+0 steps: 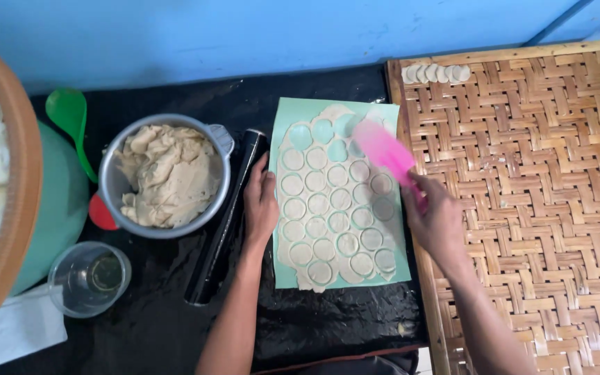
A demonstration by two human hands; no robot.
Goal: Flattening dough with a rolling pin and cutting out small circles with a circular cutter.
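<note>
A rolled sheet of pale dough (337,208), cut into several round discs, lies on a light green mat (293,107). My left hand (260,202) rests flat on the mat's left edge, fingers together, holding nothing. My right hand (437,221) grips a pink spatula (383,149) whose blade lies over the upper right part of the dough. A few discs at the top of the sheet are gone, leaving round holes. A short row of cut discs (436,72) lies at the far left corner of the woven tray (536,208).
A metal pot of dough (168,173) stands left of a black rolling pin (227,219). Further left are a green ladle (69,118), a green tub (60,208), a clear cup (90,278) and a brown-rimmed bowl (15,208). Black plastic covers the table.
</note>
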